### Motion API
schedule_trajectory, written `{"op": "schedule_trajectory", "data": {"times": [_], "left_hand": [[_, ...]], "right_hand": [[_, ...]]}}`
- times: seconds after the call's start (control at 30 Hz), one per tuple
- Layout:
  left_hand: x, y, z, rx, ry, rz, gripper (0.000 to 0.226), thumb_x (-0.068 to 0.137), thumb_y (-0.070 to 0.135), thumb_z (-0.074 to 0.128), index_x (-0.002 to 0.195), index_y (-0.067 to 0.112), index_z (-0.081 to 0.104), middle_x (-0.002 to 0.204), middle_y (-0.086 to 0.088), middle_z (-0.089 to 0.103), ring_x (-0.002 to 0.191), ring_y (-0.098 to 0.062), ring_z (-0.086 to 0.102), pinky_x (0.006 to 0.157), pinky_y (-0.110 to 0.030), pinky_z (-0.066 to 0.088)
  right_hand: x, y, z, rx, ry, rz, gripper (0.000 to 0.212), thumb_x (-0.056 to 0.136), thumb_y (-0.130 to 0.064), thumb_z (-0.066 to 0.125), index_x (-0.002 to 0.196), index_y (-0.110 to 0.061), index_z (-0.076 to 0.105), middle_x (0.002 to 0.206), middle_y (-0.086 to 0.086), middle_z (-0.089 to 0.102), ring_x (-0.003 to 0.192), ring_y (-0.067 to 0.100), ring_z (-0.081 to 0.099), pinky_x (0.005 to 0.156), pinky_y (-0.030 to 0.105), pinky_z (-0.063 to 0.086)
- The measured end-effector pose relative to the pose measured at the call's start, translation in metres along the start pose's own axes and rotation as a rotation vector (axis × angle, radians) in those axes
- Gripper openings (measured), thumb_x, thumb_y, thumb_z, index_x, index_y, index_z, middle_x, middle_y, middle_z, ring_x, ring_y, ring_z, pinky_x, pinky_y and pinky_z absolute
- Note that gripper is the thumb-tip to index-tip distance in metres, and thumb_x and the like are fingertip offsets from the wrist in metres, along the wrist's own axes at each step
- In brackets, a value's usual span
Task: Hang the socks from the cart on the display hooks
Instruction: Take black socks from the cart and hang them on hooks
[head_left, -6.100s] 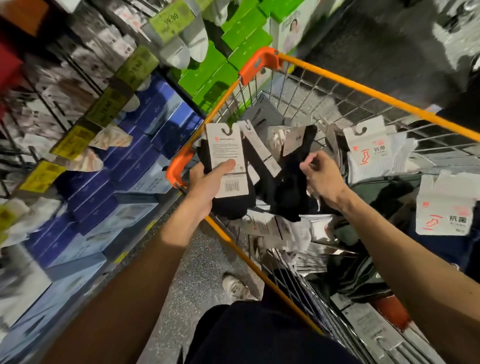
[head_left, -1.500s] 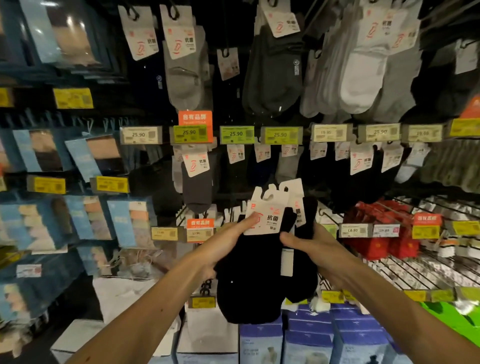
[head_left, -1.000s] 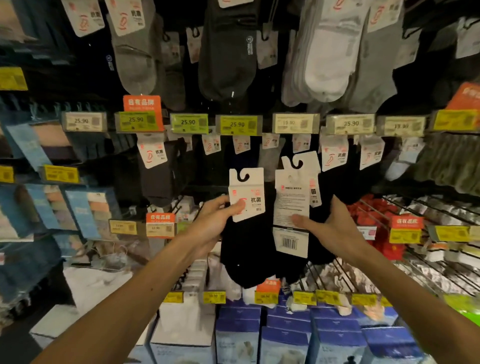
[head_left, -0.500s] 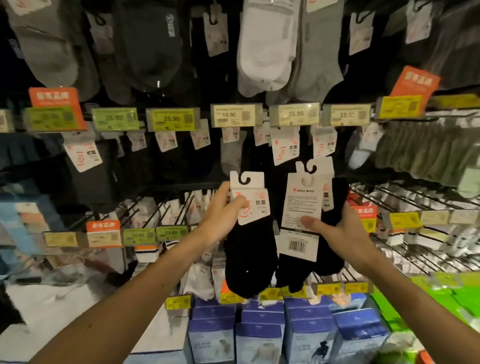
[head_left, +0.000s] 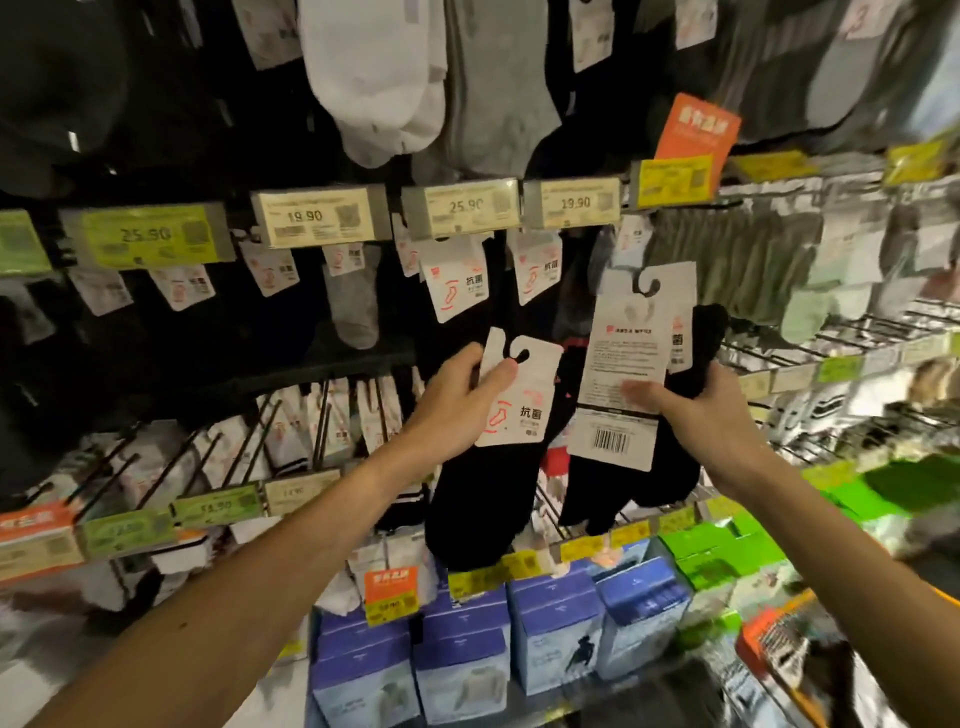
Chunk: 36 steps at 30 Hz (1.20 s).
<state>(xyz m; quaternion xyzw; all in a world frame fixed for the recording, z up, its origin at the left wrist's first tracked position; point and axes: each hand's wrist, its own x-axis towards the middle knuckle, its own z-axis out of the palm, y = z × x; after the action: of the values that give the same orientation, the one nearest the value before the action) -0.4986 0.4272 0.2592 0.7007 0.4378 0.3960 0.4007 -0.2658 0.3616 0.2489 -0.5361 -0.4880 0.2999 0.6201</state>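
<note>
My left hand (head_left: 457, 400) pinches the white card header of one pack of black socks (head_left: 478, 499), thumb on the card near its hanger hole. My right hand (head_left: 701, 410) grips a bundle of black sock packs (head_left: 670, 467) by their cards, barcode side toward me. Both are held up in front of the display wall. Just above hang black socks with white cards (head_left: 454, 283) on hooks under a row of price tags (head_left: 465, 208). Bare wire hooks (head_left: 831, 338) stick out at the right. An orange corner of the cart (head_left: 763, 634) shows at the bottom right.
White and grey socks (head_left: 384, 93) hang in the top row. Lower hooks at the left carry white sock packs (head_left: 291, 431) behind price tags (head_left: 218, 506). Blue boxes (head_left: 457, 670) and green boxes (head_left: 727, 551) stand on the bottom shelf.
I turned from the cart to the display wall with the packs. My hands split the bundle, one pack in the left, the rest in the right, and the view slid right along the hooks.
</note>
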Motion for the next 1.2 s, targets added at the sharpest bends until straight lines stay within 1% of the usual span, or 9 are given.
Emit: {"op": "schedule_trajectory", "data": {"times": [0.13, 0.27, 0.4, 0.53, 0.7, 0.8, 0.9, 1.03, 1.2], "left_hand": [[0.005, 0.005, 0.025, 0.116, 0.039, 0.049, 0.018, 0.1, 0.027, 0.055, 0.117, 0.022, 0.053, 0.097, -0.002, 0.069, 0.082, -0.015, 0.068, 0.071, -0.032, 0.054], [0.018, 0.027, 0.039, 0.114, 0.079, 0.083, 0.057, 0.099, 0.032, 0.058, 0.144, 0.047, 0.027, 0.103, -0.002, 0.071, 0.079, -0.023, 0.068, 0.069, -0.037, 0.051], [0.035, 0.054, 0.05, 0.03, 0.179, 0.155, 0.058, 0.099, 0.028, 0.059, 0.143, 0.048, 0.026, 0.1, -0.008, 0.07, 0.078, -0.026, 0.07, 0.069, -0.042, 0.059], [0.05, 0.072, 0.058, 0.053, 0.268, 0.186, 0.057, 0.101, 0.025, 0.057, 0.147, 0.038, 0.027, 0.101, 0.012, 0.063, 0.075, -0.001, 0.067, 0.063, -0.025, 0.058], [0.053, 0.079, 0.065, -0.004, 0.327, 0.285, 0.057, 0.104, 0.015, 0.051, 0.149, 0.036, 0.024, 0.106, -0.003, 0.071, 0.08, -0.02, 0.073, 0.063, -0.035, 0.061], [0.057, 0.085, 0.066, 0.064, 0.348, 0.322, 0.066, 0.103, 0.015, 0.051, 0.155, 0.036, 0.016, 0.095, 0.004, 0.072, 0.083, -0.021, 0.072, 0.071, -0.039, 0.06], [0.064, 0.088, 0.064, 0.106, 0.383, 0.332, 0.073, 0.104, 0.016, 0.05, 0.158, 0.035, 0.005, 0.084, 0.024, 0.069, 0.077, -0.008, 0.068, 0.072, -0.033, 0.059], [0.073, 0.092, 0.059, 0.111, 0.483, 0.334, 0.072, 0.104, 0.017, 0.048, 0.158, 0.036, 0.003, 0.086, 0.002, 0.07, 0.059, -0.008, 0.064, 0.051, -0.017, 0.048], [0.086, 0.085, 0.059, 0.177, 0.543, 0.357, 0.071, 0.104, 0.02, 0.049, 0.158, 0.037, 0.005, 0.081, 0.033, 0.058, 0.069, 0.015, 0.058, 0.065, -0.01, 0.049]], "right_hand": [[0.013, 0.008, -0.021, -0.02, -0.019, -0.008, 0.03, 0.08, 0.003, 0.075, 0.1, -0.019, 0.068, 0.083, -0.02, 0.076, 0.081, 0.001, 0.073, 0.067, 0.018, 0.057], [0.026, 0.009, -0.042, -0.017, -0.077, -0.037, 0.031, 0.08, 0.003, 0.075, 0.101, -0.019, 0.07, 0.093, -0.015, 0.077, 0.089, 0.007, 0.074, 0.074, 0.022, 0.058], [0.038, 0.006, -0.062, 0.031, -0.153, -0.054, 0.028, 0.082, 0.003, 0.073, 0.095, -0.022, 0.071, 0.094, -0.014, 0.077, 0.089, 0.007, 0.074, 0.071, 0.019, 0.057], [0.05, 0.005, -0.073, 0.069, -0.185, -0.045, 0.03, 0.081, 0.0, 0.076, 0.099, -0.023, 0.069, 0.096, -0.014, 0.077, 0.091, 0.008, 0.074, 0.074, 0.023, 0.058], [0.06, 0.008, -0.084, 0.068, -0.227, -0.031, 0.035, 0.08, -0.006, 0.079, 0.111, -0.018, 0.066, 0.099, -0.015, 0.077, 0.092, 0.008, 0.074, 0.075, 0.025, 0.057], [0.065, 0.009, -0.087, 0.082, -0.267, -0.042, 0.033, 0.08, -0.005, 0.079, 0.107, -0.02, 0.066, 0.094, -0.018, 0.076, 0.088, 0.005, 0.073, 0.067, 0.017, 0.057], [0.07, 0.01, -0.087, 0.085, -0.291, -0.033, 0.039, 0.079, -0.006, 0.08, 0.115, -0.013, 0.065, 0.103, -0.011, 0.077, 0.095, 0.009, 0.073, 0.074, 0.022, 0.059], [0.077, 0.012, -0.087, 0.077, -0.31, -0.026, 0.044, 0.078, -0.009, 0.081, 0.118, -0.014, 0.064, 0.108, -0.01, 0.076, 0.1, 0.01, 0.072, 0.085, 0.032, 0.056], [0.083, 0.01, -0.086, 0.08, -0.341, -0.033, 0.041, 0.08, -0.007, 0.08, 0.117, -0.016, 0.065, 0.105, -0.014, 0.076, 0.097, 0.005, 0.072, 0.076, 0.02, 0.057]]}}
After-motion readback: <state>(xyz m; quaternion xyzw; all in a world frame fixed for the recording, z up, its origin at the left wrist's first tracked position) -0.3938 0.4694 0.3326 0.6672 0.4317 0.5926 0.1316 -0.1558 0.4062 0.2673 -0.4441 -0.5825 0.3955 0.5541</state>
